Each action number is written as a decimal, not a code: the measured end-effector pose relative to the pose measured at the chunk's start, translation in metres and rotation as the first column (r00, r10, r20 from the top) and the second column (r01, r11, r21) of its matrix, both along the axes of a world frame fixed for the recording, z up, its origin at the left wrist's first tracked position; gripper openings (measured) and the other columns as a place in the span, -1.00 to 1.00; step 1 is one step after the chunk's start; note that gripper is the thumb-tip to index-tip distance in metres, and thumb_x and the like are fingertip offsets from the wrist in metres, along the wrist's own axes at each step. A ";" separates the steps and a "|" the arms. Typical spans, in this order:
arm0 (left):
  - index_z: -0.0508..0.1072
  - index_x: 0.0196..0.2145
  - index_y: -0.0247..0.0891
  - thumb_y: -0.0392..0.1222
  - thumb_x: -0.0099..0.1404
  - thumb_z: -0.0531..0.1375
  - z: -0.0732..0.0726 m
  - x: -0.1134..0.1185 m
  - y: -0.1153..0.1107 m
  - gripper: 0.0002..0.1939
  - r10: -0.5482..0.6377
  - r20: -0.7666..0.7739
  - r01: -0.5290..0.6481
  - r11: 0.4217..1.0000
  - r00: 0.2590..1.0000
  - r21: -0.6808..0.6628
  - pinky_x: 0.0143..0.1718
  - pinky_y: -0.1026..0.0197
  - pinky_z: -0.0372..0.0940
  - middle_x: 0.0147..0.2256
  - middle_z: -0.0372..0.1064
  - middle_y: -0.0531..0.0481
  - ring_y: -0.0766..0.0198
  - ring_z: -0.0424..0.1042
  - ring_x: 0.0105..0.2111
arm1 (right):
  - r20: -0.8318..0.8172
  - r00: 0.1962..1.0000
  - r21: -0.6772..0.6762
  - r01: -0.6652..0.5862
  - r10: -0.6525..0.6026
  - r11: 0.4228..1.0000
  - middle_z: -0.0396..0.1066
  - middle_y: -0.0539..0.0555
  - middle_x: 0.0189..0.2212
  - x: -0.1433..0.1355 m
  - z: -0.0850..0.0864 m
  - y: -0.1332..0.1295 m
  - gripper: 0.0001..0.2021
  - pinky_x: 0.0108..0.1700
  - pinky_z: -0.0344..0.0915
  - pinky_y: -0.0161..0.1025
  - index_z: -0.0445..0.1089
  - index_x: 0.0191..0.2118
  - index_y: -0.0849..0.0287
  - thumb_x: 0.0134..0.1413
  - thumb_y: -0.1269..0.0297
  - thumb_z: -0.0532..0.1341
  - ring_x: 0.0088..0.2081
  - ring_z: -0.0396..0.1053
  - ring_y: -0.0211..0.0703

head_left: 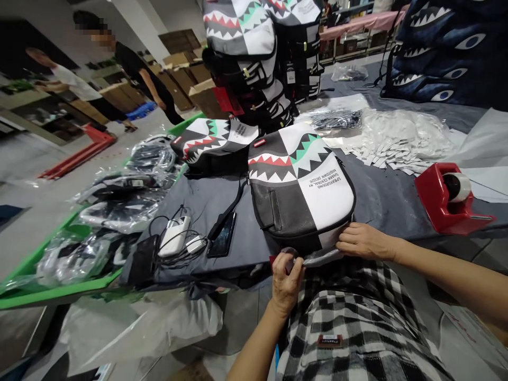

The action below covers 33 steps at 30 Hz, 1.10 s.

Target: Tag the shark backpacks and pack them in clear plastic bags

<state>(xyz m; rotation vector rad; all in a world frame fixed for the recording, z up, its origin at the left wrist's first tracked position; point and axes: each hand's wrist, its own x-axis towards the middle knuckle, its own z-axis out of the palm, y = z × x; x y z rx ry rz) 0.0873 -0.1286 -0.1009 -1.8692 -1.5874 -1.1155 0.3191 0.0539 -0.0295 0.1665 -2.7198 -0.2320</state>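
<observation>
A black, grey and white backpack [297, 185] with a shark-mouth print lies on the dark cloth of the table. At its near edge my left hand [286, 280] pinches clear plastic film [323, 257]. My right hand [363, 242] is closed at the lower right corner of the backpack, with its fingertips against the bag's edge; what lies between them is hidden. The film runs along the near edge between both hands. A similar backpack [214, 138] lies just behind on the left.
Backpacks [246, 58] are stacked at the back. A red tape dispenser [444, 201] stands right, near white tags [405, 140]. A phone [222, 238] and a white power bank [174, 236] lie left. Wrapped bags fill a green-edged bin [63, 287]. Two people stand far left.
</observation>
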 end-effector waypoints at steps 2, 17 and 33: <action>0.45 -0.08 -0.22 -0.32 0.27 0.29 -0.001 -0.006 0.006 -0.75 -0.053 -0.030 0.054 0.998 0.998 0.016 -0.01 -0.01 0.43 -0.11 0.30 -0.15 0.08 0.38 0.00 | -0.009 1.000 0.003 -0.006 0.006 1.000 0.32 0.00 -0.45 -0.001 -0.001 0.001 -0.71 -0.27 0.07 -0.21 0.33 -0.29 0.16 0.46 0.32 -0.06 -0.43 0.18 -0.22; 0.37 -0.31 -0.27 -0.03 0.45 0.11 0.070 -0.041 0.039 -0.73 -0.486 -0.184 0.394 0.837 0.854 -0.381 -0.35 0.22 0.33 -0.33 0.43 -0.08 0.26 0.40 -0.38 | 0.159 0.987 -0.279 0.078 -0.034 0.957 0.41 0.04 -0.44 -0.008 0.034 -0.001 -0.66 -0.26 0.14 -0.21 0.36 -0.37 0.16 0.42 0.12 0.05 -0.40 0.26 -0.19; 0.27 -0.32 -0.22 -0.17 0.37 0.20 0.236 -0.058 0.075 -0.83 -0.507 -0.147 0.330 0.728 0.849 -0.601 -0.36 0.30 0.26 -0.33 0.27 0.07 0.32 0.32 -0.37 | -0.083 0.990 -0.133 0.100 -0.112 0.986 0.35 -0.01 -0.49 -0.031 0.152 0.029 -0.83 -0.32 0.07 -0.25 0.24 -0.44 0.12 0.12 0.30 0.24 -0.43 0.24 -0.21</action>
